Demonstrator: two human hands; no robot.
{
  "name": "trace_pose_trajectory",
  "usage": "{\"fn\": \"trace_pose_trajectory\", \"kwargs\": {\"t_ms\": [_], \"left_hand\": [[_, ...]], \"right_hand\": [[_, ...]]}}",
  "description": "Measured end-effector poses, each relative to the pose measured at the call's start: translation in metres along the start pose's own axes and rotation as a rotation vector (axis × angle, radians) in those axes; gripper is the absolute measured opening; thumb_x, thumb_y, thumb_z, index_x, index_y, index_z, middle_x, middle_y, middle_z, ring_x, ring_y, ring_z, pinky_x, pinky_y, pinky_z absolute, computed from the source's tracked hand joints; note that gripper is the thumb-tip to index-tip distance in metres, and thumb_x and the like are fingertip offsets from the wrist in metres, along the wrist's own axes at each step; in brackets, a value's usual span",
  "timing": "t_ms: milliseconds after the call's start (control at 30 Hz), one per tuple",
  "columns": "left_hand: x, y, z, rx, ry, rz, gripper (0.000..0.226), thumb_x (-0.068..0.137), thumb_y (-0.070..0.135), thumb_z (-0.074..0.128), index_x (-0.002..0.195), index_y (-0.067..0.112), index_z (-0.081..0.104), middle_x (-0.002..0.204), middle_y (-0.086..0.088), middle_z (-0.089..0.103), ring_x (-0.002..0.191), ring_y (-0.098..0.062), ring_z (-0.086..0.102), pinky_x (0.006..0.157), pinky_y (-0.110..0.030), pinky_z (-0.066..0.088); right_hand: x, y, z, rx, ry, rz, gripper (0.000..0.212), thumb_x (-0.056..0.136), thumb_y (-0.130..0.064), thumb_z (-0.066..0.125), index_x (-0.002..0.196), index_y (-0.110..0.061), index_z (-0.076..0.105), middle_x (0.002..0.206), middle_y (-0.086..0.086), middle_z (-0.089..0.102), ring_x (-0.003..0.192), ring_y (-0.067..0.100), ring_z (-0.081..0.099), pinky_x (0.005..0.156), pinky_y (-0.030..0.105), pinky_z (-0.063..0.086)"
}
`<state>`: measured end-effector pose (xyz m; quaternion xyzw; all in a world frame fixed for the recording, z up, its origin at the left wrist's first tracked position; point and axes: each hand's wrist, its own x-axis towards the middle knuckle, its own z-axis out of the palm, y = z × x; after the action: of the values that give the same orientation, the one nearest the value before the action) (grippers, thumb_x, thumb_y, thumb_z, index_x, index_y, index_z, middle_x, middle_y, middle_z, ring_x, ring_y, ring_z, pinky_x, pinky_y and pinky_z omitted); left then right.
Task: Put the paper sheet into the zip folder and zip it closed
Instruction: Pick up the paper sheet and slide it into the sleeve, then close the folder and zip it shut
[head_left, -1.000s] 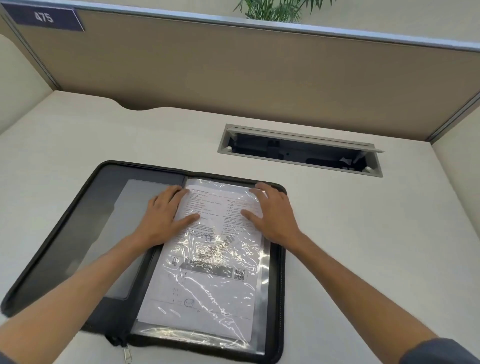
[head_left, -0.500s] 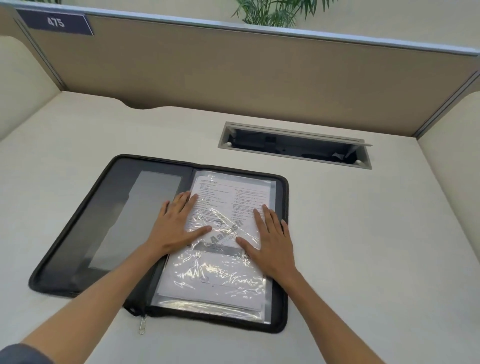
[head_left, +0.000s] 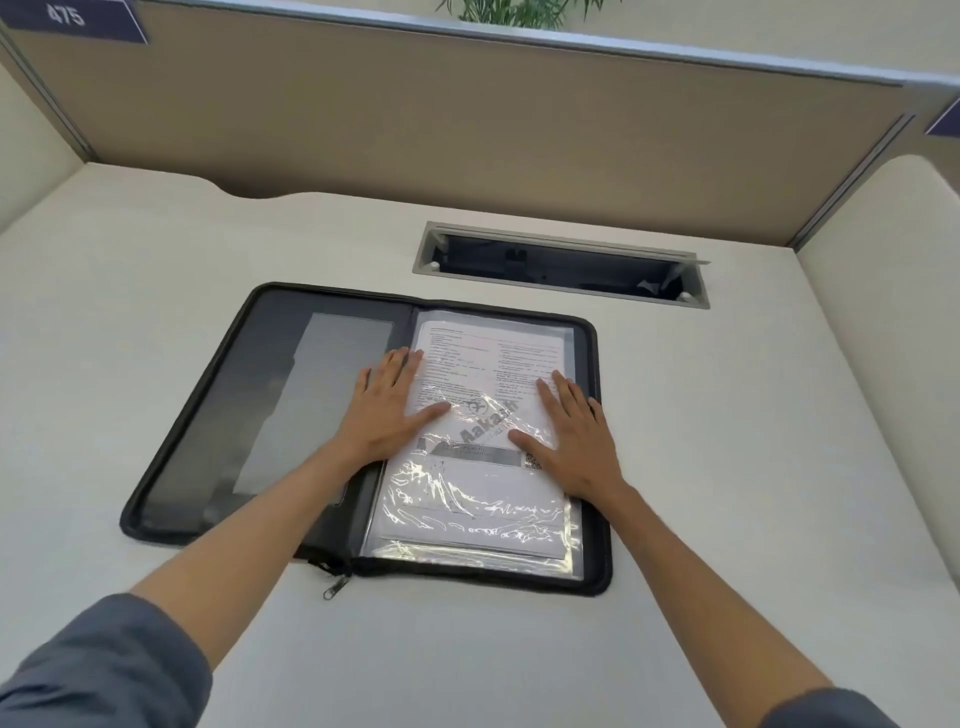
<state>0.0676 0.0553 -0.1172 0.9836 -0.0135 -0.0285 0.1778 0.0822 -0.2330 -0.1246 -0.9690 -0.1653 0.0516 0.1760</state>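
The zip folder (head_left: 218, 415) lies opened flat on the pale worktop (head_left: 753, 467), its black zipped border all around and its zip pull (head_left: 336, 587) hanging off the near edge, just right of the left forearm. The paper sheet (head_left: 483, 374) sits in the folder's right half under a crinkled clear plastic sleeve (head_left: 467, 509), printed side up.

Both hands lie palm down with fingers straight and spread, gripping nothing. The left hand (head_left: 387, 410) rests across the spine, its fingertips at the sheet's left margin and its thumb reaching right onto the plastic. The right hand (head_left: 574, 436) presses on the sheet's right part, its outer fingers near the folder's right border and its thumb pointing left toward the printed grey band.

Compared with half a second ago, the hands stay flat on the sleeve but stand a little wider apart, with the right hand nearer the folder's right edge. One second ago both hands were up near the top of the sheet; now more of the printed text shows beyond the fingertips.

Beyond the hands, an open cable tray (head_left: 561, 265) is sunk into the worktop, and a tan partition (head_left: 467, 130) stands behind it with a "475" label (head_left: 67, 18) at its upper left
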Motion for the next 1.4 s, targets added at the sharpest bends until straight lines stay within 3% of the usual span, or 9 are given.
{"fn": "trace_pose_trajectory", "kwargs": {"t_ms": [200,500,700,833,933,1000,1167,1267,1400], "left_hand": [[-0.02,-0.055,-0.036,0.126,0.254,-0.199,0.07,0.091,0.058,0.048,0.137,0.006,0.045,0.152,-0.021,0.033,0.141,-0.034,0.028,0.113,-0.05,0.022],[-0.073,-0.128,-0.072,0.253,0.209,-0.757,0.087,0.084,0.071,0.04,0.125,-0.006,0.049,0.129,-0.027,0.049,0.121,-0.043,0.043,0.096,-0.055,0.035],[-0.074,-0.139,-0.089,0.013,0.189,-0.844,0.073,0.08,0.062,0.061,0.114,-0.003,0.058,0.123,-0.027,0.053,0.117,-0.044,0.048,0.097,-0.053,0.042],[-0.077,-0.135,-0.116,-0.206,0.335,-0.781,0.055,0.071,0.046,0.078,0.095,-0.002,0.067,0.1,-0.021,0.064,0.098,-0.042,0.06,0.075,-0.04,0.049],[-0.079,-0.12,-0.147,-0.256,0.422,-0.726,0.049,0.072,0.035,0.081,0.109,0.004,0.069,0.111,-0.021,0.067,0.104,-0.04,0.06,0.083,-0.041,0.048],[-0.077,-0.108,-0.173,-0.359,0.43,-0.707,0.047,0.072,0.026,0.081,0.113,0.008,0.068,0.111,-0.019,0.068,0.103,-0.036,0.062,0.09,-0.041,0.051],[-0.081,-0.053,-0.238,-0.742,0.211,-0.459,0.028,0.083,0.004,0.068,0.108,0.016,0.066,0.081,-0.003,0.066,0.054,-0.002,0.064,0.048,-0.013,0.051],[-0.086,-0.01,-0.25,-0.832,0.09,-0.271,0.02,0.089,0.014,0.062,0.108,0.017,0.069,0.088,0.002,0.07,0.07,-0.009,0.066,0.064,-0.025,0.052],[-0.088,0.047,-0.235,-0.888,-0.032,-0.092,0.027,0.098,0.035,0.05,0.113,0.022,0.067,0.103,-0.001,0.072,0.086,-0.013,0.069,0.066,-0.025,0.054]], "right_hand": [[-0.018,-0.02,-0.004,0.054,0.13,0.017,0.081,0.087,-0.076,0.028,0.151,-0.026,0.027,0.163,-0.005,0.01,0.15,0.011,-0.001,0.121,0.046,0.0],[-0.047,-0.031,0.012,0.002,0.055,0.058,0.076,0.091,-0.067,0.036,0.152,-0.023,0.024,0.163,0.001,0.011,0.15,0.016,0.006,0.121,0.047,0.009],[-0.056,-0.046,0.02,-0.048,0.029,-0.015,0.077,0.092,-0.068,0.029,0.153,-0.022,0.023,0.163,-0.002,0.011,0.15,0.016,0.005,0.121,0.045,0.009],[-0.057,-0.05,0.018,-0.046,-0.006,0.009,0.076,0.093,-0.066,0.033,0.153,-0.021,0.022,0.163,-0.001,0.012,0.15,0.016,0.005,0.121,0.046,0.007],[-0.058,-0.064,0.003,0.025,0.049,0.011,0.07,0.093,-0.064,0.039,0.15,-0.023,0.029,0.158,-0.002,0.027,0.147,0.016,0.019,0.121,0.048,0.01],[-0.059,-0.084,-0.015,0.201,0.112,0.002,0.064,0.092,-0.061,0.045,0.144,-0.025,0.04,0.149,-0.004,0.043,0.136,0.015,0.04,0.116,0.045,0.027],[-0.058,-0.148,-0.074,0.658,0.141,-0.045,0.047,0.09,-0.052,0.058,0.129,-0.026,0.058,0.114,-0.01,0.068,0.095,0.0,0.064,0.086,0.028,0.055],[-0.059,-0.178,-0.103,0.856,0.099,-0.093,0.045,0.09,-0.052,0.058,0.126,-0.026,0.061,0.113,-0.007,0.069,0.097,0.003,0.067,0.088,0.027,0.054],[-0.067,-0.201,-0.13,1.012,0.027,-0.102,0.065,0.083,-0.069,0.047,0.131,-0.026,0.058,0.117,-0.007,0.068,0.094,0.001,0.068,0.088,0.027,0.05]]}}
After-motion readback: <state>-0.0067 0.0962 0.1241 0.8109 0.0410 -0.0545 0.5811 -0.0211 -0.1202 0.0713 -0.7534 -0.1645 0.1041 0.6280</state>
